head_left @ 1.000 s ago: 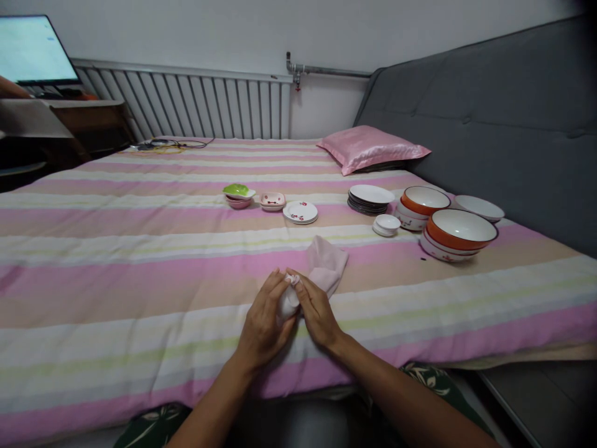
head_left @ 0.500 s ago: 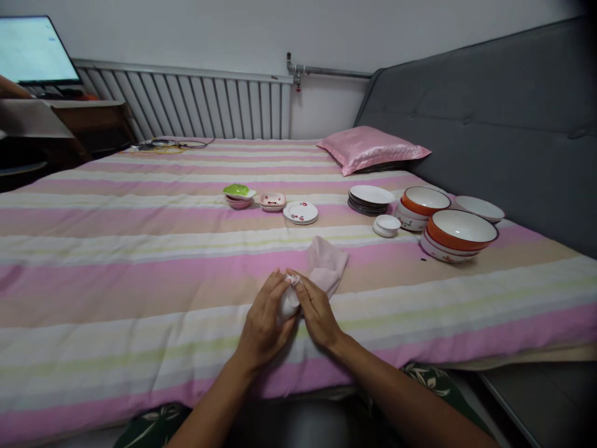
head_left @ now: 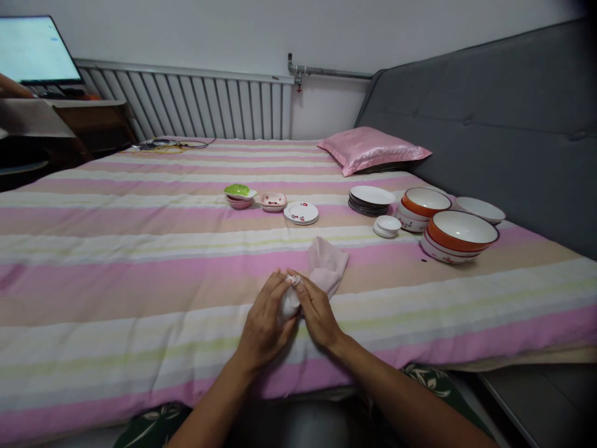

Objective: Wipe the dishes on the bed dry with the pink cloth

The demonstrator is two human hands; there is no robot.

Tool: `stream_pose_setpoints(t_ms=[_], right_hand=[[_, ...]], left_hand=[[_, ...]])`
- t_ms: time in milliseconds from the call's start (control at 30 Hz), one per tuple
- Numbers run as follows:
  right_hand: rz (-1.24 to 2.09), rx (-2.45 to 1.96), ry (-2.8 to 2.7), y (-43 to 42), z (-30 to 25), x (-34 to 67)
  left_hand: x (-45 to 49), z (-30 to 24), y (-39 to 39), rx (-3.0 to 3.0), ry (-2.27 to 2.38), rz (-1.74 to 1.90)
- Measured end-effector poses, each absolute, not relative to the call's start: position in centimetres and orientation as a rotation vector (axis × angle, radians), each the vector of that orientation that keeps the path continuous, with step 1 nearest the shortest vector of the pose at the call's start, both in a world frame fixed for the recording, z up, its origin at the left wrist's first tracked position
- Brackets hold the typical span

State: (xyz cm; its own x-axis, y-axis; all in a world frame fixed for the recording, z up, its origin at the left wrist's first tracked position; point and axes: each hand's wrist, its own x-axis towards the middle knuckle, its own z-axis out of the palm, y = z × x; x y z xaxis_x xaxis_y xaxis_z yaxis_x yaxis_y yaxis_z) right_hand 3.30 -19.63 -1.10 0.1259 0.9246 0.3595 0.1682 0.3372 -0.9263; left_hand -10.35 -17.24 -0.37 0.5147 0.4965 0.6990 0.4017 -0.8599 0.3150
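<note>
Both hands at the near edge of the bed (head_left: 140, 267), about mid-width, closed around a small white piece (head_left: 290, 305). Left hand (head_left: 265, 316) grips it from the left, fingers curled over the far side. Right hand (head_left: 319, 312) closes on it from the right, thumb up at its top, against a pale bunched bit. Piece sits in the gap between the palms, mostly covered; can't tell its full shape, or whether the bunched bit is part of the cloth.

Pink cloth (head_left: 328, 264) lies crumpled just beyond the right hand, far and slightly right of the piece, its near end hidden behind that hand.

Beyond the hands, left to right: green dish (head_left: 238, 190) on pink ones, pink dish (head_left: 273, 200), flower plates (head_left: 301, 212), stack of plates (head_left: 372, 195) with a white one on top, small white dishes (head_left: 387, 224) just near of that stack. Right side: two orange bowls (head_left: 463, 229), each on patterned white ones. Pillow (head_left: 373, 148) at far right, by the headboard (head_left: 489, 112).
</note>
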Motion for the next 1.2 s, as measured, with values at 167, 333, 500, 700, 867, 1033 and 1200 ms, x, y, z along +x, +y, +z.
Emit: stream_pose_setpoints(t_ms=[167,333,500,700,867,1033,1200], right_hand=[[0.747,-1.106,-1.348,-19.61,-1.07,3.3],[0.746,-1.108,-1.351,-19.56,-1.18,3.29],[0.757,-1.106,-1.352,-19.57,-1.25,3.3],[0.759,-1.111,-1.344,-19.65,-1.29,3.3],[0.757,-1.112,-1.347,-19.56,-1.31,3.28],[0.753,-1.11,-1.346,-19.54,-1.3,3.3],[0.758,-1.108,-1.343,-19.53,-1.43,3.29]], left_hand=[[-10.35,-0.39,-17.27,2.633,0.788,1.268],[-10.35,-0.51,-17.24,2.629,0.782,1.271],[-10.38,-0.5,-17.22,2.628,0.779,1.253],[-10.33,-0.43,-17.25,2.626,0.768,1.261],[-10.31,-0.37,-17.27,2.633,0.778,1.252],[-10.31,-0.38,-17.26,2.635,0.777,1.26],[-10.33,-0.41,-17.22,2.641,0.776,1.261]])
